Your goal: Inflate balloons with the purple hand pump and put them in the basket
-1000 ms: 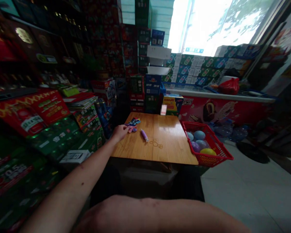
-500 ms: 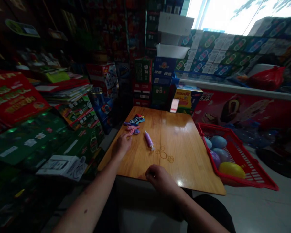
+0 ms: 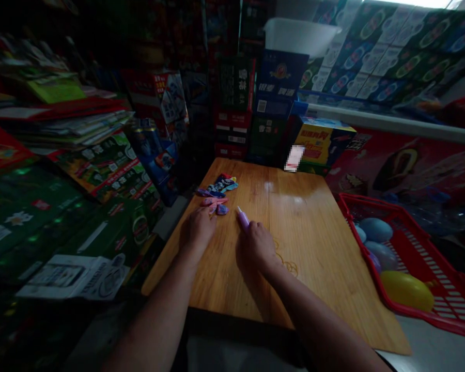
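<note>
Your right hand (image 3: 259, 245) has just closed around the slim purple plastic pump (image 3: 243, 219), bringing it under control; whether your left hand (image 3: 200, 227) pinches the limp pink rubber balloon (image 3: 217, 201) ahead is unclear.

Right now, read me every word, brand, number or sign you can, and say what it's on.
Nothing reads clearly enough to quote.
Blue carton: big characters and a round emblem, blurred.
Yellow-and-blue box: large characters, blurred.
White box at left: printing, blurred.
Green cartons at left: labels, too blurred.
Red panel at right: lettering, too blurred.
Purple pump: no lettering visible.
</note>
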Tool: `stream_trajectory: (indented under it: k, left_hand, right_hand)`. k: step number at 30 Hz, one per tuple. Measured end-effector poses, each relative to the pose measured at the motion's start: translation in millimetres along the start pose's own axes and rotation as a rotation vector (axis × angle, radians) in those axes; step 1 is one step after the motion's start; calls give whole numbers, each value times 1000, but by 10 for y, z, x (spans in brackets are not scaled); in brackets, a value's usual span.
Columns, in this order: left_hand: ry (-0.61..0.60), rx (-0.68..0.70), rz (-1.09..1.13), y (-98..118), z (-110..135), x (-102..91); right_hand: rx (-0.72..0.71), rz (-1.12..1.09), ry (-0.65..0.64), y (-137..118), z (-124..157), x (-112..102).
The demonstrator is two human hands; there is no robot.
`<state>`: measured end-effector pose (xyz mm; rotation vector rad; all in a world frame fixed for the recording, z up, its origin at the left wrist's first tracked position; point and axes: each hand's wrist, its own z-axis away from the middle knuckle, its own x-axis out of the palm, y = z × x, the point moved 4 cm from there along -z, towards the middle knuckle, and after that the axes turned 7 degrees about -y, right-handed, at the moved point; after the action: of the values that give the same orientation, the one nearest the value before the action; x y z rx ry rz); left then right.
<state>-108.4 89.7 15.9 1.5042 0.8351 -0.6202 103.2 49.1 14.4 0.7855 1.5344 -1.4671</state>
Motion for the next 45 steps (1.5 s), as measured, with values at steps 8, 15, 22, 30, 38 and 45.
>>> stream_trajectory:
  k: [8,15,22,30,38,45]
  left_hand:
    - [99,108,720,320,47,-21]
    - [-316,-38,1324,782,473,511]
    - [-496,-91,1347,969,600,800]
    - [-578,-102,1456,1029,604,818]
    - [-566,-158,1510,979,572,804]
    - [-435,-234,1287,834,525,833]
  right_hand:
    - [221,-921,70,573,334,-336]
    - [277,-1425,68,907,613,-304]
    - [345,-1794,-111,981,421,-263]
    - [327,-1755,-156,947,380,-289]
    - [340,-1790,-190,964,366,-268]
    - [293,-1636,-51,1104,321,-292]
